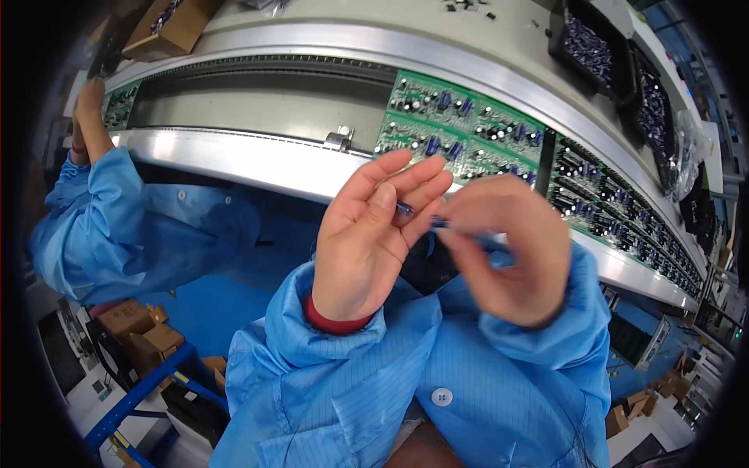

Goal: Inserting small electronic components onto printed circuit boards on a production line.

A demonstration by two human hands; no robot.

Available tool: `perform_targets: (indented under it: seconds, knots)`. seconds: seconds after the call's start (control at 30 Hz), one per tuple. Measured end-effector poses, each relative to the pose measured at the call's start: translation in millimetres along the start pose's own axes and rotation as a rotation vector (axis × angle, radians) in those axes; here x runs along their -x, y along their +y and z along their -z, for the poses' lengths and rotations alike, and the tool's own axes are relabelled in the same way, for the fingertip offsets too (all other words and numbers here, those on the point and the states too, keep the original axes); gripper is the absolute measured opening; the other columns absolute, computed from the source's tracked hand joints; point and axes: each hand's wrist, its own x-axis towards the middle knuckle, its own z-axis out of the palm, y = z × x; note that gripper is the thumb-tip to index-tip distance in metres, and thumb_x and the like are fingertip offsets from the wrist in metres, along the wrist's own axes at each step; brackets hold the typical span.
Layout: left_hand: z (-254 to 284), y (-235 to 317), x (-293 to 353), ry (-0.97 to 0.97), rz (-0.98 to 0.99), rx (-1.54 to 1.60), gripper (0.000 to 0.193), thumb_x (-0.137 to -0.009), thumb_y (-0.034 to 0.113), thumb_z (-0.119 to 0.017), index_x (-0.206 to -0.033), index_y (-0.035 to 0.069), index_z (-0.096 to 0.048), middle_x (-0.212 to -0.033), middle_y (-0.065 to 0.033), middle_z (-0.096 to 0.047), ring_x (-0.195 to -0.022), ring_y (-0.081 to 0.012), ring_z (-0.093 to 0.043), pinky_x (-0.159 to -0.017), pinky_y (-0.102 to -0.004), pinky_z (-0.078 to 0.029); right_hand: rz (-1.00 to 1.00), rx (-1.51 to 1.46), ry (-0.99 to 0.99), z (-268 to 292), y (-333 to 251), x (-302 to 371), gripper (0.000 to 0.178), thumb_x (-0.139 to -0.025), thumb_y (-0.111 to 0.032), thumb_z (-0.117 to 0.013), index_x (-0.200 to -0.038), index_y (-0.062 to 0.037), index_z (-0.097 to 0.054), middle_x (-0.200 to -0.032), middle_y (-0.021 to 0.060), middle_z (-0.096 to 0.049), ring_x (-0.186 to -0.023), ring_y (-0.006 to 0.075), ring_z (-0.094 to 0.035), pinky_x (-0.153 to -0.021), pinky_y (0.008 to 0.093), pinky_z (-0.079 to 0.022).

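My left hand [363, 242] is turned palm up, its thumb bent over a small dark blue cylindrical capacitor [404, 208] lying against the fingers. To its right, my right hand [515, 246] is blurred by motion. Thumb and forefinger there pinch another dark capacitor [439, 222], close to the left fingertips. Just beyond both hands lies a green circuit board [468, 117] set with blue and black capacitors and small white parts; my hands cover part of its near edge.
A metal conveyor rail [234, 156] runs across in front of me, with more circuit boards [624, 210] at right. Black trays [589, 47] of blue capacitors stand beyond. A co-worker's blue sleeve [117, 187] reaches the rail at left, near a cardboard box [168, 35].
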Motion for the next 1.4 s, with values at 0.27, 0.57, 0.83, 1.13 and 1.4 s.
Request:
perform_targets:
  seconds: [0.27, 0.57, 0.83, 1.13, 1.4]
  knots:
    - [-33, -25, 4, 0.060, -0.049, -0.042, 0.042, -0.095, 0.011, -0.034, -0.133, -0.004, -0.026, -0.136, -0.0247, -0.032, -0.126, -0.0323, -0.034, -0.105, -0.0379, -0.030, 0.217, 0.375, 0.102, -12, -1, 12, 0.008, -0.067, 0.000, -0.060, -0.075, -0.0008, -0.059, -0.081, 0.0079, -0.061, -0.069, 0.0203, -0.058, -0.058, 0.0262, -0.047]
    - [-52, -53, -2, -0.116, 0.016, -0.044, 0.047, -0.096, 0.019, -0.034, -0.135, -0.005, -0.024, -0.137, -0.0252, -0.030, -0.128, -0.0342, -0.030, -0.107, -0.0387, -0.025, 0.190, 0.385, 0.019, 34, 4, 20, 0.007, -0.067, 0.001, -0.060, -0.073, -0.0012, -0.059, -0.082, 0.0085, -0.060, -0.066, 0.0200, -0.058, -0.057, 0.0255, -0.048]
    - [-35, -24, -1, -0.258, -0.127, -0.438, 0.051, -0.093, 0.030, -0.041, -0.129, -0.005, -0.033, -0.131, -0.0248, -0.037, -0.118, -0.0339, -0.042, -0.099, -0.0345, -0.034, -0.093, 0.491, 0.247, 218, 41, -18, 0.017, -0.072, 0.009, -0.059, -0.085, -0.0006, -0.060, -0.085, 0.0087, -0.063, -0.072, 0.0134, -0.057, -0.065, 0.0221, -0.049]
    - [-20, 44, 39, -0.480, -0.228, -0.158, 0.047, -0.088, 0.034, -0.050, -0.120, 0.001, -0.044, -0.122, -0.0160, -0.045, -0.109, -0.0256, -0.049, -0.087, -0.0346, -0.042, -0.542, 0.876, 0.227, 294, 97, -35, 0.017, -0.077, -0.005, -0.066, -0.094, -0.0058, -0.061, -0.084, 0.0025, -0.062, -0.076, 0.0100, -0.058, -0.069, 0.0207, -0.046]
    - [-13, 80, 47, -0.626, -0.032, 0.005, 0.038, -0.087, 0.030, -0.051, -0.118, 0.007, -0.047, -0.129, -0.0102, -0.039, -0.112, -0.0224, -0.045, -0.080, -0.0412, -0.045, -0.375, 1.020, 0.292, 386, 83, 23, 0.016, -0.080, -0.009, -0.064, -0.096, -0.0071, -0.061, -0.085, -0.0001, -0.062, -0.074, 0.0091, -0.057, -0.068, 0.0199, -0.044]
